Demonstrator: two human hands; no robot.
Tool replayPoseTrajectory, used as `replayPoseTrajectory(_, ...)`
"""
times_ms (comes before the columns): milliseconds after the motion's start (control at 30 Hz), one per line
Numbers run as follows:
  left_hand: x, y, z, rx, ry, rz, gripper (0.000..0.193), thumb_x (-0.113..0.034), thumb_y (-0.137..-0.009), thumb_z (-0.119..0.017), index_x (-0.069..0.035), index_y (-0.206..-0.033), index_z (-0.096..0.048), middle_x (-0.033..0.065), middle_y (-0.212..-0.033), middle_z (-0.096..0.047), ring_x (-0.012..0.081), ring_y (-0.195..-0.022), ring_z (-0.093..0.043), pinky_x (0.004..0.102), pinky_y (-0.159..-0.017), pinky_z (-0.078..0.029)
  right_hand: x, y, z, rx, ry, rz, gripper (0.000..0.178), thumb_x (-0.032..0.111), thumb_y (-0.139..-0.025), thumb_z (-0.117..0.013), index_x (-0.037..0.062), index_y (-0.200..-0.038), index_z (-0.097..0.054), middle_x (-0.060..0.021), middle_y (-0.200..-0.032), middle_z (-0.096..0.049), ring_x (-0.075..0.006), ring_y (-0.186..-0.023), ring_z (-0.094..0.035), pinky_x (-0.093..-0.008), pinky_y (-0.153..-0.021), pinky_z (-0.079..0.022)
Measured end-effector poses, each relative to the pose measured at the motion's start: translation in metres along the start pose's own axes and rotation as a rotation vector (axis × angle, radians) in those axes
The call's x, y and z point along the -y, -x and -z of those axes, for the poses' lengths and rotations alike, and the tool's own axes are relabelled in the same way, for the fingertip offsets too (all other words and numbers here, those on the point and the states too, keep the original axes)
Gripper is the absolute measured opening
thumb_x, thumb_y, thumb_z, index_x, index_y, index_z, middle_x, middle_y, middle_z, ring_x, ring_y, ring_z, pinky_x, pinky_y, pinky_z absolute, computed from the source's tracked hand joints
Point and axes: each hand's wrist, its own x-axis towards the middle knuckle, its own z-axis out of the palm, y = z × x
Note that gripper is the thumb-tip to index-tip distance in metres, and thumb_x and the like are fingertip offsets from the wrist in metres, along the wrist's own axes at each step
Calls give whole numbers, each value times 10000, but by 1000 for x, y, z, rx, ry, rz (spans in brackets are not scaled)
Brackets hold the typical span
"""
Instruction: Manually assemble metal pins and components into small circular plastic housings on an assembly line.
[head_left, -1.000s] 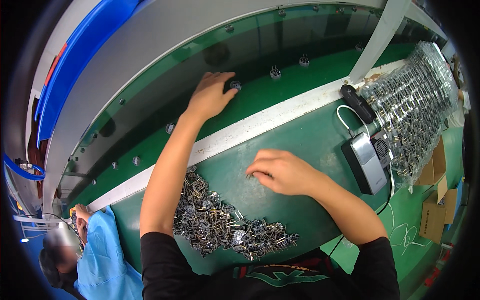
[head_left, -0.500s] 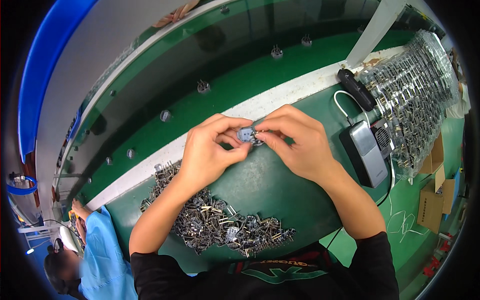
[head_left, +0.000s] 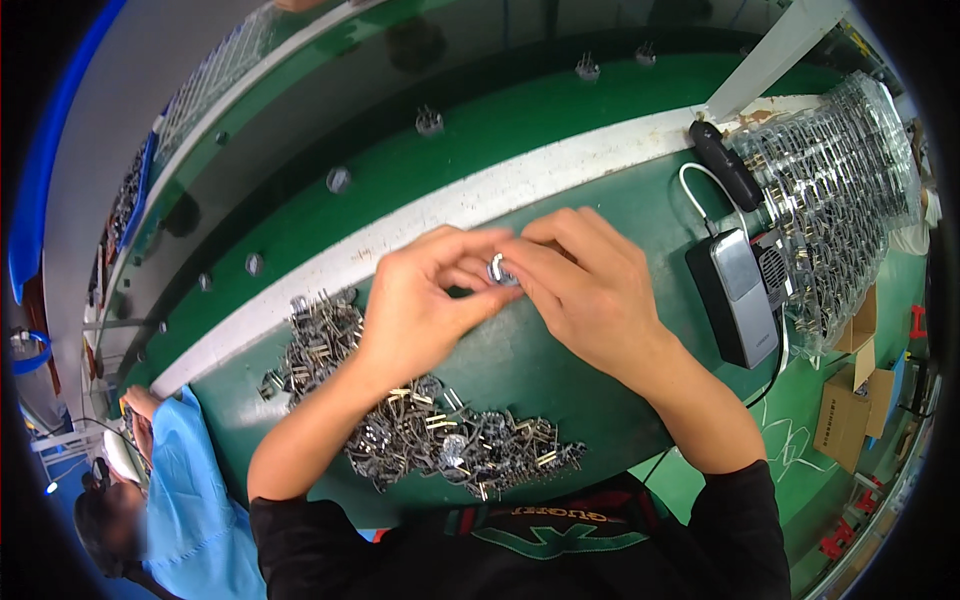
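At the far left, a person in a light blue garment is sitting below the edge of the green bench. A loose heap of small metal clips is lying on the bench, spreading from the white strip down under the left forearm. The left hand is closing its fingers around a small round silver part, pinching it from the left. The right hand is meeting it from the other side, fingertips gripping the same part, which is sitting between both hands just above the bench. Beyond the hands, small metal pieces are standing spaced along the green conveyor belt. Right of the hands, a grey box-shaped device is lying flat with a white cable. A clear plastic tray at the right is holding rows of metal clips.
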Motion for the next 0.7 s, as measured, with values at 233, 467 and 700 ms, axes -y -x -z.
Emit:
replayPoseTrajectory(233, 0, -31, 53, -186, -318, -150, 392, -33, -842, -784, -10, -1228, -722, 47, -1073, -694, 93, -838, -612, 238, -804, -524, 23, 8, -12, 163, -174, 51, 363, 96, -763, -718, 66, -1125, -707, -38, -921, -568, -234, -795, -582, -362, -666, -497)
replayPoseTrajectory(467, 56, -93, 164, -436, -625, -42, 358, -207, -855, -778, -17, -1157, -742, 90, -972, -743, 173, -863, -661, 307, -798, -508, 54, 31, -49, 481, -372, 147, 224, 180, -824, -746, 77, -1018, -706, -34, -890, -595, -224, -876, -587, -361, -777, -513)
replayPoseTrajectory(700, 71, -106, 159, -490, -712, 27, 470, -295, -826, -797, -66, -1227, -709, 154, -1071, -719, 275, -996, -686, 376, -871, -525, 41, 31, -56, 620, -505, 23, 302, 224, -865, -757, 85, -1128, -705, -36, -969, -683, -242, -922, -630, -383, -829, -550)
